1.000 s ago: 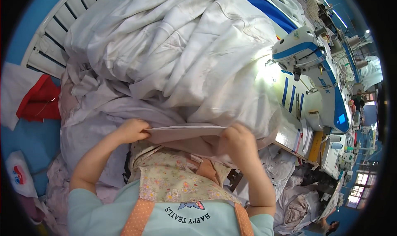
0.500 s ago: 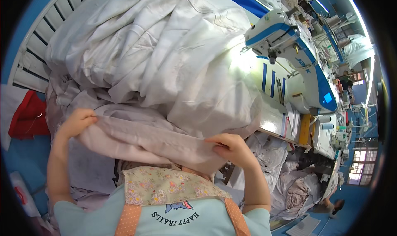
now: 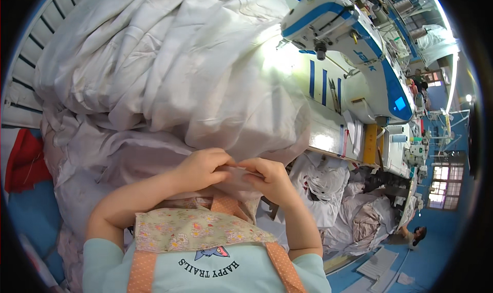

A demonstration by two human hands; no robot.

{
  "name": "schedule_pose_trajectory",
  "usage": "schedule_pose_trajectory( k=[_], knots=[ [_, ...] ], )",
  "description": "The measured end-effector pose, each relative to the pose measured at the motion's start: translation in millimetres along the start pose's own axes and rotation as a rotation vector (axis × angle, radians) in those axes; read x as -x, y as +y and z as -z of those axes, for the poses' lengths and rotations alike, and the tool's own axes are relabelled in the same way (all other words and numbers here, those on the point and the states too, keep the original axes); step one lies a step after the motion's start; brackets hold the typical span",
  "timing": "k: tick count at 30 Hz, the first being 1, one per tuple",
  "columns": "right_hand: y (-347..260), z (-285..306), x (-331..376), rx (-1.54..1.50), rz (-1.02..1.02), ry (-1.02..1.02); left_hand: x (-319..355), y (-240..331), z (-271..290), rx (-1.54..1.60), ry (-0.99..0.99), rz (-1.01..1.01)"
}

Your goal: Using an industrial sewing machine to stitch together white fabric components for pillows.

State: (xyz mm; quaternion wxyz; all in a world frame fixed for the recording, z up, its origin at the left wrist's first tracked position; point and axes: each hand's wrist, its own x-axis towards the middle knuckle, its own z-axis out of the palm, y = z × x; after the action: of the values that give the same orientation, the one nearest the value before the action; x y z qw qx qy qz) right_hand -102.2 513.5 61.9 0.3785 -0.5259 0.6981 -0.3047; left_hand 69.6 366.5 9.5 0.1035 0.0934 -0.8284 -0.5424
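A pale pinkish-white piece of fabric [image 3: 146, 164] drapes across my lap and runs up toward a large white heap. Its edge is pinched between the fingertips of my left hand [image 3: 205, 168], which is closed on it. Right beside it, my right hand [image 3: 266, 179] grips the same edge, thumb underneath and fingers on top. The two hands almost touch in front of my apron. Beyond them a big mass of folded white cloth [image 3: 169, 62] covers the table up to the sewing machine [image 3: 334, 31], whose lamp lights the needle area.
A slatted white rack [image 3: 36, 51] edges the far left, with red cloth [image 3: 25, 159] below it. White fabric piles [image 3: 364, 218] lie at the lower right, near another person [image 3: 411, 235]. Thread spools [image 3: 398, 134] and a yellow block [image 3: 370, 144] stand beside the machine.
My left hand has moved right along the fabric, from far left to beside my right hand. The stretched edge is now gathered between both. The view has shifted slightly.
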Motion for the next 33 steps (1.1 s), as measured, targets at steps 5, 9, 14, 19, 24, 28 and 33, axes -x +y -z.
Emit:
schedule_pose_trajectory(
  k=[5, 9, 14, 19, 24, 28, 33],
  knots=[
    [8.1, 8.2, 14.4, -0.119, -0.067, 0.14, -6.3, 3.1, -5.7, -0.003, 0.036, 0.01],
    [13.7, 7.9, 16.8, -0.112, -0.045, 0.22, -1.1, 2.6, 0.2, -0.027, 0.109, -0.044],
    [16.1, -0.1, 15.8, -0.083, 0.014, 0.286, -2.5, 2.2, 0.5, -0.069, 0.144, -0.043],
    [14.9, -4.7, 12.4, -0.011, 0.144, 0.368, -7.8, 13.2, 6.0, -0.238, 0.19, -0.095],
    [3.6, -4.1, 4.8, 0.085, 0.283, 0.37, -16.2, 40.2, 0.8, -0.159, 0.216, -0.061],
    [-6.4, -2.8, -3.3, 0.062, 0.355, 0.346, -19.4, 54.1, 4.5, -0.018, 0.101, 0.039],
    [-9.7, -1.6, 0.8, -0.17, 0.075, 0.218, -7.6, 58.3, 29.9, 0.331, 0.168, 0.408]
  ],
)
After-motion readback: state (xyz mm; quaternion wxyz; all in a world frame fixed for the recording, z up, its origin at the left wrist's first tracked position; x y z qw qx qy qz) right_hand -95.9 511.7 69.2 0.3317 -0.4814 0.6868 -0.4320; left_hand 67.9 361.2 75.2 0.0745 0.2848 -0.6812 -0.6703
